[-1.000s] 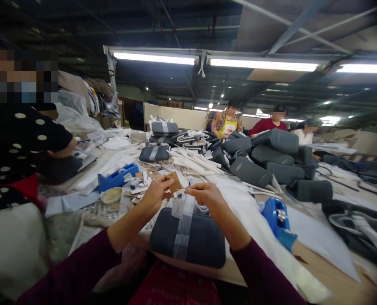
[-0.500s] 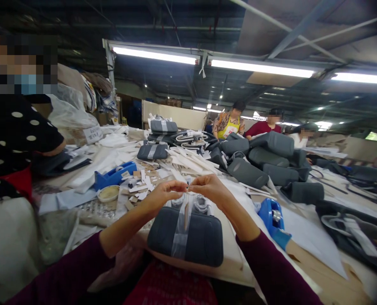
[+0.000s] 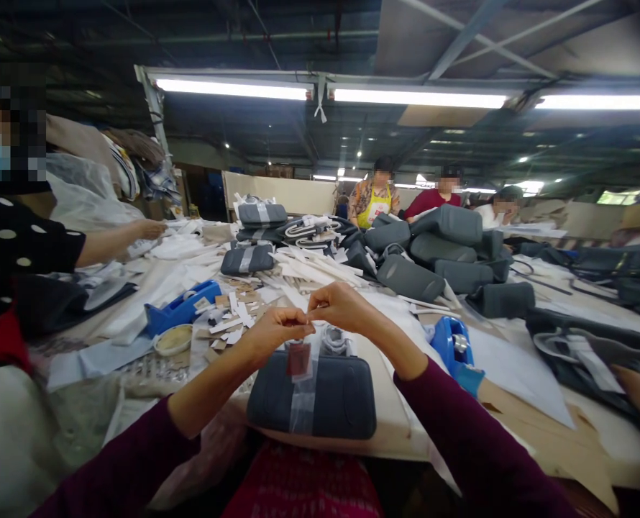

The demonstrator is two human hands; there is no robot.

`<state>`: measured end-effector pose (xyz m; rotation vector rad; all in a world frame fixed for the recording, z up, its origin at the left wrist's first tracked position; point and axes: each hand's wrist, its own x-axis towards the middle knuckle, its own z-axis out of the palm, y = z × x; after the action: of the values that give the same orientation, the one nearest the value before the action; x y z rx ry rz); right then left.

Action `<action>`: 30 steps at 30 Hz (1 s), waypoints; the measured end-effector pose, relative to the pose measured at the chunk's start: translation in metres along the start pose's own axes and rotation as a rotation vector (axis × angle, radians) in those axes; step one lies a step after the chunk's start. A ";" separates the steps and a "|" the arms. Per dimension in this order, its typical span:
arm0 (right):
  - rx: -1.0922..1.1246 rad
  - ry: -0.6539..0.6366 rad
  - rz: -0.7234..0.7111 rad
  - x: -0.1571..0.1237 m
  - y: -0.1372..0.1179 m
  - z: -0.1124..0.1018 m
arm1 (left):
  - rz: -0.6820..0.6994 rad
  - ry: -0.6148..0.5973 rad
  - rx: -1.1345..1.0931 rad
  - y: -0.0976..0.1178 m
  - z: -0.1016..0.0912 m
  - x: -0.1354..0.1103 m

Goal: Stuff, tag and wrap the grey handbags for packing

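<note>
A dark grey padded piece (image 3: 331,396) lies on the table edge right in front of me, with a clear tape strip (image 3: 303,404) running down its middle. My left hand (image 3: 274,331) and my right hand (image 3: 339,306) meet just above it, both pinched on the top of a small clear bag (image 3: 305,356). Something reddish brown shows inside the bag. It hangs over the piece's upper edge.
A blue tape dispenser (image 3: 454,345) stands right of my hands, another (image 3: 180,308) to the left beside a small round dish (image 3: 172,338) and paper scraps. Grey cushions (image 3: 433,259) are piled beyond. A co-worker's arm (image 3: 115,241) reaches in from the left; other people work at the far side.
My hands have come together from apart and risen slightly. The small bag now hangs between them with a reddish item showing. The co-worker's arm on the left has stretched out over the table.
</note>
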<state>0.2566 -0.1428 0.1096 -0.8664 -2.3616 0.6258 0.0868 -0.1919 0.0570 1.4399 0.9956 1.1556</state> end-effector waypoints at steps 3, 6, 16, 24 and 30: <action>0.140 -0.036 -0.039 0.001 0.013 0.001 | 0.004 -0.024 -0.008 -0.002 0.003 0.002; 0.261 0.300 0.024 -0.011 0.019 0.013 | 0.005 -0.014 -0.091 -0.003 0.005 0.005; 0.731 0.530 0.180 -0.051 0.023 0.095 | 0.023 0.033 -0.152 -0.007 0.026 0.011; 0.845 0.365 0.139 -0.057 0.048 0.088 | -0.070 0.023 -0.352 0.003 0.022 0.026; 1.006 0.330 0.158 -0.063 0.051 0.063 | -0.086 0.015 -0.388 0.006 0.025 0.050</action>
<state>0.2806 -0.1663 0.0125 -0.6005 -1.3878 1.4220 0.1217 -0.1498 0.0695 1.0713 0.7830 1.2199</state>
